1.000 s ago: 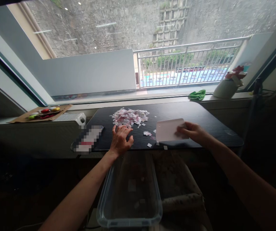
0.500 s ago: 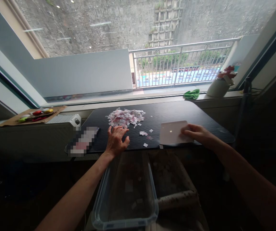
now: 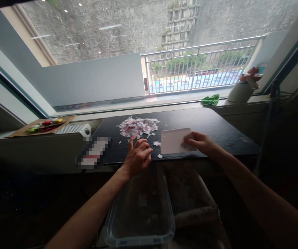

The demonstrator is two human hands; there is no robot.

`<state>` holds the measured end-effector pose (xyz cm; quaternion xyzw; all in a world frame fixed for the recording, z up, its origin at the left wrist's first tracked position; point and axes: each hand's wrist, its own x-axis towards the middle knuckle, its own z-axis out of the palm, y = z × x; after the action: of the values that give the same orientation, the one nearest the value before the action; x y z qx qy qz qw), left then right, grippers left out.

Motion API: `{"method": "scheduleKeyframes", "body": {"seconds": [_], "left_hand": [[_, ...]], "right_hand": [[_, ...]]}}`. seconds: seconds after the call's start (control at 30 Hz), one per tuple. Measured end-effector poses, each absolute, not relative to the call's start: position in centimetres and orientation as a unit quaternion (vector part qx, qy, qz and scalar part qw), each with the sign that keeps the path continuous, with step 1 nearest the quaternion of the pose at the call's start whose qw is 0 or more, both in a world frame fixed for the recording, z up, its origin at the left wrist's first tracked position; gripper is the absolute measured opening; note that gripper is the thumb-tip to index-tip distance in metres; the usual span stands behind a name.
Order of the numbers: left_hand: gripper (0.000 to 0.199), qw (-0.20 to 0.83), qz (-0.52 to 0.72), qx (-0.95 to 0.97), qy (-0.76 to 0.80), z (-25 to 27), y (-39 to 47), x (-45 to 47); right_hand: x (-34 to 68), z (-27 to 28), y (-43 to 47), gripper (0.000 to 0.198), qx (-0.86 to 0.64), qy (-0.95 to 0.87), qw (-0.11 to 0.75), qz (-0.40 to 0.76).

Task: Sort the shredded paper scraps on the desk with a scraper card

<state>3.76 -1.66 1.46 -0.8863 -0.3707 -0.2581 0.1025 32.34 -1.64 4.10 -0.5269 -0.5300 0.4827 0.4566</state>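
A flat, pale board with rounded corners (image 3: 174,141) is gripped at its right side by my right hand (image 3: 202,142), low over the dark table. Just left of the board lie a few loose paper scraps (image 3: 156,143). Beyond my left hand (image 3: 138,155) rises a heap of small pink and white paper pieces (image 3: 137,126). That hand is empty, its fingers apart and partly bent, above the table's front edge. Below it stands a clear plastic bin (image 3: 171,221) with a few pale scraps inside.
The black table (image 3: 203,121) stands against the window sill. A blurred-out phone-like item (image 3: 94,152) lies at its left end. On the sill are a green cloth (image 3: 210,100) and a spray bottle (image 3: 239,91). Cardboard with colourful items (image 3: 45,125) rests at left.
My right hand has slid the board left, closer to the heap and the loose scraps. My left hand has moved right and slightly nearer to me. The view has shifted a little.
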Motion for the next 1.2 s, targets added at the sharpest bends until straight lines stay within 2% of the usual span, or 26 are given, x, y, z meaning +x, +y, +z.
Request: {"method": "scheduleKeyframes", "body": {"seconds": [0.37, 0.6, 0.73, 0.93, 1.1, 1.2], "left_hand": [[0.022, 0.083, -0.243, -0.905, -0.340, 1.9, -1.8, 4.6], [0.024, 0.100, -0.206, -0.915, -0.333, 2.6, -1.0, 5.3], [0.033, 0.095, -0.166, -0.914, -0.357, 3.0, -0.5, 5.4], [0.031, 0.094, -0.177, -0.899, -0.390, 2.9, 0.1, 4.6], [0.027, 0.089, -0.209, -0.871, -0.435, 2.8, 0.7, 1.5], [0.030, 0.069, -0.195, -0.872, -0.443, 2.7, 0.4, 0.1]], "right_hand": [[35.7, 5.2, -2.5, 0.032, -0.553, -0.547, 0.399, 0.486], [35.1, 4.6, -1.7, 0.020, -0.560, -0.497, 0.470, 0.468], [33.8, 4.5, -1.1, 0.012, -0.571, -0.488, 0.490, 0.442], [32.6, 4.1, -1.2, 0.012, -0.566, -0.518, 0.477, 0.429], [32.1, 3.3, -1.2, 0.015, -0.601, -0.515, 0.495, 0.359], [30.9, 2.7, -1.5, 0.017, -0.588, -0.540, 0.464, 0.385]]}}
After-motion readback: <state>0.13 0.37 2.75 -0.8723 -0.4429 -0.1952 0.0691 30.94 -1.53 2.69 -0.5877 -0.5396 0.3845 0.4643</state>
